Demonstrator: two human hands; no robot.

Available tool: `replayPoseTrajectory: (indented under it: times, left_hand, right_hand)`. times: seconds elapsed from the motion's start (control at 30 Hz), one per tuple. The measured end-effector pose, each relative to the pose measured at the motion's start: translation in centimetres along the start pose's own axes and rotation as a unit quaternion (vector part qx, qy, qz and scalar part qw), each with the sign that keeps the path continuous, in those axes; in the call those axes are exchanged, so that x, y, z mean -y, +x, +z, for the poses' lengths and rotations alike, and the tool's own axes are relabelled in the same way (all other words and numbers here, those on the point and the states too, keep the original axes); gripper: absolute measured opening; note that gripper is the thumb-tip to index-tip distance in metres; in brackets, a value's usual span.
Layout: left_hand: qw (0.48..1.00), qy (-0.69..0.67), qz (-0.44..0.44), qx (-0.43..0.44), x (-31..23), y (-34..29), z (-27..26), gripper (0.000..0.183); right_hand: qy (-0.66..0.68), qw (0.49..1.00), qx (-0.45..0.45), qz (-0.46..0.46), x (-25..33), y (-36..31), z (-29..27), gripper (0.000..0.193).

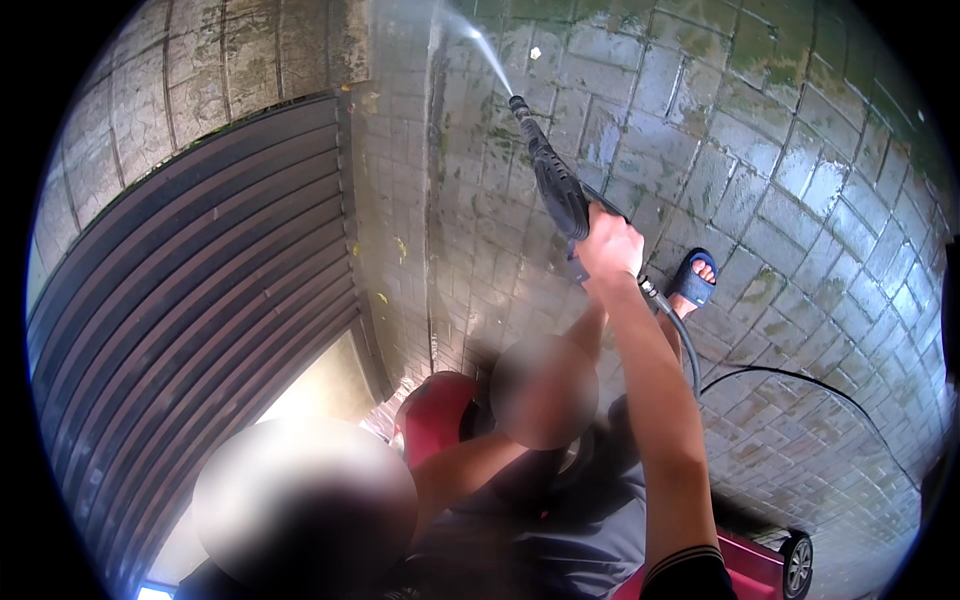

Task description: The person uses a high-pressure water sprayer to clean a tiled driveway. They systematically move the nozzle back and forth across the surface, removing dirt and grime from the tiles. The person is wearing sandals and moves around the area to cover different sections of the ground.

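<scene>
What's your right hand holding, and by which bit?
The right hand is holding a black spray gun by its rear handle, close to where the hose joins.

Could read no text, label, number or sign anywhere. Made out just a small pale mark on the dark blue slipper, too tiny to decipher as letters or figures.

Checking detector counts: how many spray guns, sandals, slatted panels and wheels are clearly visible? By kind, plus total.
Spray gun: 1
Sandal: 1
Slatted panel: 1
Wheel: 1
Total: 4
</scene>
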State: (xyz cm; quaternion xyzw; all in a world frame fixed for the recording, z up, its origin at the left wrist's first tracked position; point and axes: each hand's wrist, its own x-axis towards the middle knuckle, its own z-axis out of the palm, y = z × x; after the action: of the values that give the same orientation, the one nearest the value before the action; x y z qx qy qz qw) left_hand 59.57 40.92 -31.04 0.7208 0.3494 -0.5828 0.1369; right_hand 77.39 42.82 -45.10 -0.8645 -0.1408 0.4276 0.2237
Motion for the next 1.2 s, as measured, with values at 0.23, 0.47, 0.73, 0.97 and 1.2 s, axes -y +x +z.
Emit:
replayPoseTrajectory:
  times: [0.23, 0.47, 0.73, 0.97, 1.2]
  left_hand:
    - [1.0, 0.002, -0.001, 0.0, 0.0, -0.1, -0.1, 0.064]
    - [1.0, -0.003, -0.006, 0.005, 0.0, -0.2, 0.0, 0.062]
    - [1.0, 0.0, 0.004, 0.001, 0.2, 0.0, 0.3, 0.063]
    - [1.0, 0.0, 0.003, 0.001, 0.4, 0.0, 0.3, 0.063]
    - [1.0, -0.004, 0.004, 0.001, 0.3, 0.0, 0.4, 0.063]
  right_hand:
    - [0.011, 1.0, -0.01, 0.0, -0.8, -0.3, 0.6, 0.024]
    - [0.011, 1.0, -0.021, 0.011, -0.6, -0.5, 0.9, 0.023]
    - [-0.002, 1.0, -0.008, -0.011, 0.2, -0.7, 0.4, 0.022]
    - [0.0, 0.999, -0.022, -0.038, 0.8, -0.7, 0.3, 0.023]
    - [-0.006, 0.999, -0.027, -0.031, 1.2, -1.0, 0.7, 0.022]
